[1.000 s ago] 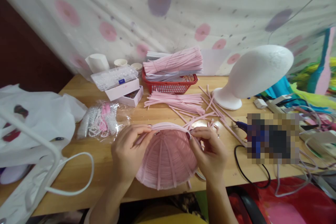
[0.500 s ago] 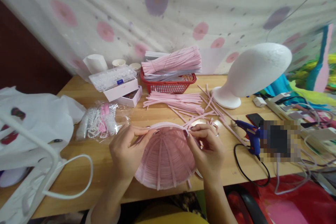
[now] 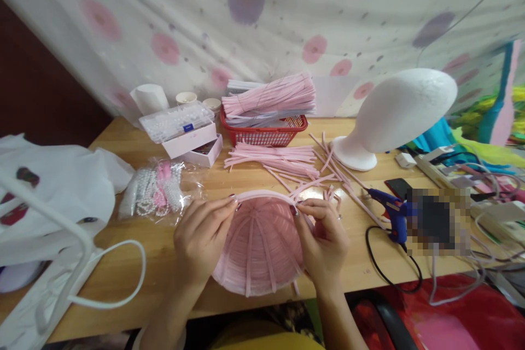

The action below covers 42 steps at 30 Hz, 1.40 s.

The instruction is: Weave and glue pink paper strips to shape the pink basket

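Observation:
A pink ribbed dome (image 3: 262,251), shaped like a hat or bowl, sits between my hands with its hollow inside toward me. Along its far rim runs a pink fuzzy strip (image 3: 262,194), which looks like a pipe cleaner. My left hand (image 3: 205,235) pinches this strip at the rim's left end, thumb and forefinger pressed together. At the right end, my right hand (image 3: 322,235) pinches the strip and rim the same way. Whether the strip is fixed to the rim I cannot tell.
Pink pipe cleaners (image 3: 273,158) lie beyond the dome, before a red basket (image 3: 262,135) of bundles. A white foam head (image 3: 402,109) stands at back right, near a blue glue gun (image 3: 391,208) with its cable. Bagged beads (image 3: 158,188) and a white lamp (image 3: 77,229) are left.
My left hand's fingers have shifted slightly left along the rim and drawn closer together. My right hand keeps its pinch, and the dome has barely moved.

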Motion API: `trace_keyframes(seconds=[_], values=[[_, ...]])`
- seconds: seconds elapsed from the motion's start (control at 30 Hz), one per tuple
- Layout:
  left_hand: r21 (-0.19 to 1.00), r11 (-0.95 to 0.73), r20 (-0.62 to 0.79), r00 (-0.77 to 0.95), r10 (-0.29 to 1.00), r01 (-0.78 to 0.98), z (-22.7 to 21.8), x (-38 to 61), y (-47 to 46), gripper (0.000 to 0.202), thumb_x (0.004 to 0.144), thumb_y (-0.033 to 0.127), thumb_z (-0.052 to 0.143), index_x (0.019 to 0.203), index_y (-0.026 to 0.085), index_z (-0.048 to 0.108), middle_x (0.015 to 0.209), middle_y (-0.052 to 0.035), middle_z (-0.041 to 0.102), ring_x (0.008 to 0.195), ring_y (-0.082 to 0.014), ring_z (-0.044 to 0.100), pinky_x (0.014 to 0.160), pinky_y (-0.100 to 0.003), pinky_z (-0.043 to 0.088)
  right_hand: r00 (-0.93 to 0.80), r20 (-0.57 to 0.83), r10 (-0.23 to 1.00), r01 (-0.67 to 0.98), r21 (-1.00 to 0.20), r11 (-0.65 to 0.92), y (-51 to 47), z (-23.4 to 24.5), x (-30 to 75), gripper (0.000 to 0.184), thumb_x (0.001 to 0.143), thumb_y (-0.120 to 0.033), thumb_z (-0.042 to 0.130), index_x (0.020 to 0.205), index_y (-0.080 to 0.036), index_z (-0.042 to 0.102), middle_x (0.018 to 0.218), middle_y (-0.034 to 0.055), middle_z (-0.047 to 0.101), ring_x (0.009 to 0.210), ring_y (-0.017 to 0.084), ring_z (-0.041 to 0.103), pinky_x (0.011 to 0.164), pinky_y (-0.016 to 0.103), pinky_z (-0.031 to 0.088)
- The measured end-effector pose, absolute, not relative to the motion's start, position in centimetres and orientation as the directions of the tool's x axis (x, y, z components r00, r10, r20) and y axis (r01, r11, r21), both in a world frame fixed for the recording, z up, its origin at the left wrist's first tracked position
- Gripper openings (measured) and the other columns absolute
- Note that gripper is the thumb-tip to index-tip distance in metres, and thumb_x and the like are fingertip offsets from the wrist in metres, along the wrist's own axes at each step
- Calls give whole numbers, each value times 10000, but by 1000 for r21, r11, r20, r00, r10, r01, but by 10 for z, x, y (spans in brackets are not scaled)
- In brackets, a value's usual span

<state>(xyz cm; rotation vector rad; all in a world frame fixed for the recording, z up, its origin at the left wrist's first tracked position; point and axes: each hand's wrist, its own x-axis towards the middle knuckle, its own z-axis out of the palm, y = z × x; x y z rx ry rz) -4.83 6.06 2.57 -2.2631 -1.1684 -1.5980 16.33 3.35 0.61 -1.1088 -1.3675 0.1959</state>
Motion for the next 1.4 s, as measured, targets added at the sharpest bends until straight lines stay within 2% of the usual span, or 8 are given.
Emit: trace_keyframes(seconds=[0.2, 0.6, 0.8, 0.9, 1.03, 1.17, 1.3, 1.4], values=[[318, -690, 846, 132, 516, 651, 32, -47, 62, 143, 864, 67, 760, 901, 199, 718, 836, -31, 797, 737, -163, 729, 705, -293, 564, 306, 664, 682, 466, -729, 501, 31, 4, 159, 153, 948, -84, 684, 971, -234, 703, 973, 35, 702, 931, 174, 689, 801, 321, 563], [585, -570, 710, -25, 704, 577, 40, -42, 69, 215, 855, 135, 759, 716, 218, 617, 668, 50, 672, 620, -103, 641, 619, -212, 518, 268, 701, 661, 482, -692, 538, 32, 10, 160, 217, 921, -23, 686, 953, -238, 701, 921, 19, 697, 891, 150, 685, 770, 270, 565], [875, -355, 372, 11, 928, 329, 38, -55, 89, 125, 764, 239, 778, 697, 230, 672, 623, 42, 655, 560, -113, 634, 530, -183, 499, 287, 671, 683, 443, -726, 527, 31, 10, 159, 243, 927, -18, 665, 988, -245, 724, 947, 22, 708, 892, 144, 698, 761, 246, 584], [958, -251, 228, 167, 959, 139, 35, -62, 103, 147, 744, 253, 780, 890, 245, 769, 706, 5, 690, 620, -137, 661, 549, -200, 523, 293, 651, 700, 419, -746, 518, 31, 8, 159, 215, 937, -42, 668, 983, -242, 734, 954, 37, 710, 905, 164, 700, 785, 284, 594], [989, -146, 145, 368, 919, -25, 26, -69, 114, 345, 799, 286, 763, 1142, 270, 796, 815, -36, 696, 740, -155, 667, 633, -223, 546, 285, 620, 731, 387, -772, 504, 31, 6, 160, 184, 955, -72, 672, 987, -240, 740, 968, 42, 699, 928, 169, 690, 801, 296, 589], [1000, -5, 10, 520, 854, -11, 21, -75, 121, 422, 843, 348, 770, 1259, 278, 757, 1138, -80, 758, 1062, -235, 690, 913, -335, 565, 271, 617, 739, 347, -779, 522, 33, 5, 161, 213, 946, -54, 679, 994, -254, 739, 978, 20, 695, 930, 144, 681, 810, 261, 573], [995, -82, 99, 562, 821, -55, 23, -78, 127, 381, 891, 354, 719, 1270, 330, 754, 1485, -48, 639, 1447, -318, 502, 1229, -470, 350, 204, 642, 739, 340, -754, 562, 36, 5, 163, 299, 945, -15, 649, 1052, -276, 748, 1009, 13, 698, 968, 137, 670, 856, 257, 558], [989, -98, 146, 647, 748, -110, 26, -78, 129, 423, 918, 302, 660, 1335, 351, 710, 1583, 1, 553, 1548, -325, 381, 1275, -497, 270, 148, 644, 750, 324, -748, 579, 36, 6, 165, 357, 952, -2, 616, 1122, -287, 747, 1057, 24, 698, 1015, 147, 668, 888, 272, 557]])
